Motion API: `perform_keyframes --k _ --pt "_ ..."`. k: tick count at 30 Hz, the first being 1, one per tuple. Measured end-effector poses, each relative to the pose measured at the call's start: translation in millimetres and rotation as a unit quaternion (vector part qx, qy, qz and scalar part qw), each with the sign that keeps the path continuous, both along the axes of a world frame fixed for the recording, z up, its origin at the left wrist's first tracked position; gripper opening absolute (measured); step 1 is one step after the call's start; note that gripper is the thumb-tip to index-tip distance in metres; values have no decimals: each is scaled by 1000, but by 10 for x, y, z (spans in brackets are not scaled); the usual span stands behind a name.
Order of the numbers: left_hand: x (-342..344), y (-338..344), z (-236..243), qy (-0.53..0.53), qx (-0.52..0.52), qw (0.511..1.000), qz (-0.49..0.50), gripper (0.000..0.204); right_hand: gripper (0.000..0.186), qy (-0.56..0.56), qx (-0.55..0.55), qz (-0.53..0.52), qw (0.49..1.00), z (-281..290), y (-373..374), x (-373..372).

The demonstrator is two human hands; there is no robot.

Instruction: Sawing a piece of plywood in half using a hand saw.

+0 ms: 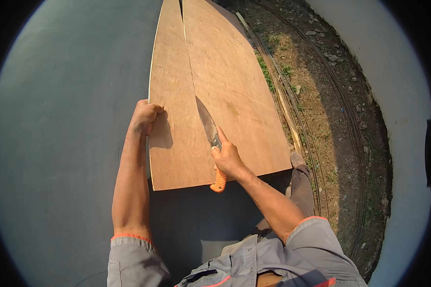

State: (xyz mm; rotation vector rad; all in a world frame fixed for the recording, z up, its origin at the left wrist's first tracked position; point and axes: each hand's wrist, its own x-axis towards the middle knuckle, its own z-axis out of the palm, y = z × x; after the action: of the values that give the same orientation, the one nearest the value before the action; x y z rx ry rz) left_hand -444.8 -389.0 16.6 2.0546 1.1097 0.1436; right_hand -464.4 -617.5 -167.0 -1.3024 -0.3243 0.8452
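A large brown plywood sheet (254, 129) lies in front of me, split lengthwise by a long cut that opens into a gap at its far end. My left hand (148, 114) grips the sheet's left edge, thumb on top and the other fingers mostly hidden beneath. In my right hand (229, 155) is a hand saw (207, 122) with an orange handle. Its toothed blade slants up and left, and the tip meets the near end of the cut. The handle's butt hangs just past the sheet's near edge.
A smooth grey surface (72, 134) spreads to the left and under the sheet. Thin wooden strips and long rods (285, 103) lie along the right on dirt ground (330, 110) with grass and stones. Beyond is a pale wall (383, 52). My leg (301, 186) is beside the sheet's near right corner.
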Motion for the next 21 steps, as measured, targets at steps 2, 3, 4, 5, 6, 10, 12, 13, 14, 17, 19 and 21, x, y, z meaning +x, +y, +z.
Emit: perform_keyframes --k 2,3,4,5,6,10,12,13,14,17,19,21 --pt "-98 48 58 4 0 1000 12 11 74 -33 19 9 999 9 -214 -103" --pt "-144 57 104 1 3 1000 24 11 74 -66 39 12 997 36 -461 -151" --pt "-191 95 168 7 7 1000 24 12 74 -50 24 35 998 180 -831 -287" --pt "-210 97 179 12 7 1000 19 12 75 -35 5 55 998 223 -1248 -474" --pt "-175 38 156 7 7 1000 21 12 75 -64 26 6 998 77 -1527 -639" --pt "-121 39 88 20 42 999 -3 12 75 -22 -4 39 999 197 -995 -457" --pt "-54 93 -73 -7 13 1000 -5 17 75 21 58 13 998 -9 -325 -60" --pt "-109 213 -73 2 26 1000 -1 17 75 14 64 14 998 3 -194 -91" --pt "-114 212 -49 -5 27 1000 1 17 74 4 61 -6 998 22 -172 -160" --pt "-109 211 -43 11 7 1000 2 17 72 -12 43 -14 999 28 -279 -159" --pt "-129 225 -84 -13 26 1000 -9 19 72 -17 27 -4 999 69 -295 -106" --pt "-141 282 -81 -24 10 1000 0 22 69 16 34 17 999 62 -332 -54"
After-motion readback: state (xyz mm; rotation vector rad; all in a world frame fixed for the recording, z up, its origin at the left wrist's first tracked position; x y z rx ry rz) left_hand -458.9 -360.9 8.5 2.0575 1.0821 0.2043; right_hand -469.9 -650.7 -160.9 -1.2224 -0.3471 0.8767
